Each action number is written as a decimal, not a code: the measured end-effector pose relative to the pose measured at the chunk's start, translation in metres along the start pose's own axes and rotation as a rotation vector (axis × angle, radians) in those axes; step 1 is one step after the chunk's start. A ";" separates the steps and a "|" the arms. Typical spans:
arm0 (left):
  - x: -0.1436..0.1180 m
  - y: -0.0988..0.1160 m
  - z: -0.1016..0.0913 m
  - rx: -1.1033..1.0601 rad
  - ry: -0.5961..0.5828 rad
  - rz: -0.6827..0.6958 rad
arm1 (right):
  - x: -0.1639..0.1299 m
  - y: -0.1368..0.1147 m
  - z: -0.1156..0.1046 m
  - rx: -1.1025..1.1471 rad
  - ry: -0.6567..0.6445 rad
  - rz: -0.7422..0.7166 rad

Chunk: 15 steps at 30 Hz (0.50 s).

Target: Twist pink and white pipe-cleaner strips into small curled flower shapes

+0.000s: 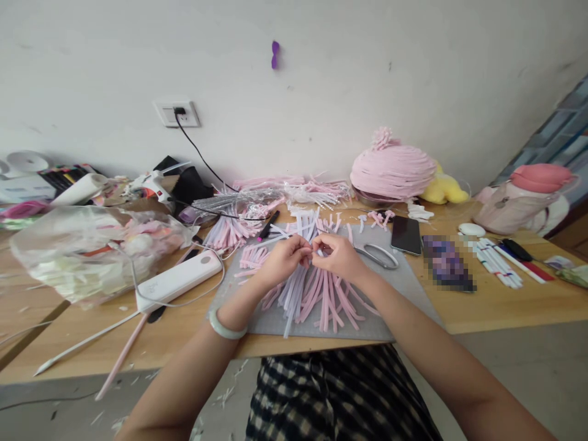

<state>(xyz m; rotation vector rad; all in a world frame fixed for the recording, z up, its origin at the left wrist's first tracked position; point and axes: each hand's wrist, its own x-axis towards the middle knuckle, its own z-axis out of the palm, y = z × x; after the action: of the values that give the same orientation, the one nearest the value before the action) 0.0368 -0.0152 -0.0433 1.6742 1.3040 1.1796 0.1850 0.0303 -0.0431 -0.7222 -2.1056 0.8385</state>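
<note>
My left hand [290,258] and my right hand [339,256] meet above the grey cutting mat, fingertips pinched together. Between them shows a bit of a pale lavender pipe cleaner [321,252], mostly hidden by my fingers. Under my hands, pink pipe cleaners [325,300] fan out toward me beside lavender pipe cleaners [291,297]. Short pink pieces [253,257] lie left of my left hand. A pair of scissors [379,256] rests on the cutting mat [408,306], close to my right wrist.
A white power bank [179,282] with a cable and a plastic bag [92,257] of scraps lie left. Behind are bagged pipe cleaners [257,199], a glue gun [154,185] and a pink fuzzy dome [392,171]. A phone [406,234] and markers [498,263] are right.
</note>
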 end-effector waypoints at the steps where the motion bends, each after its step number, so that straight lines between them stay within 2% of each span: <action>1: 0.000 0.001 0.000 0.012 0.007 0.002 | 0.000 0.000 0.000 0.010 -0.004 0.010; 15: 0.000 0.001 0.001 0.086 0.053 0.045 | -0.002 -0.001 0.001 0.052 -0.009 0.023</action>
<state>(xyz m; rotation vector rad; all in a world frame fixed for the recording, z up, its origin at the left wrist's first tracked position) 0.0378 -0.0150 -0.0425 1.7523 1.3737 1.2168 0.1850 0.0279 -0.0432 -0.7171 -2.0798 0.9071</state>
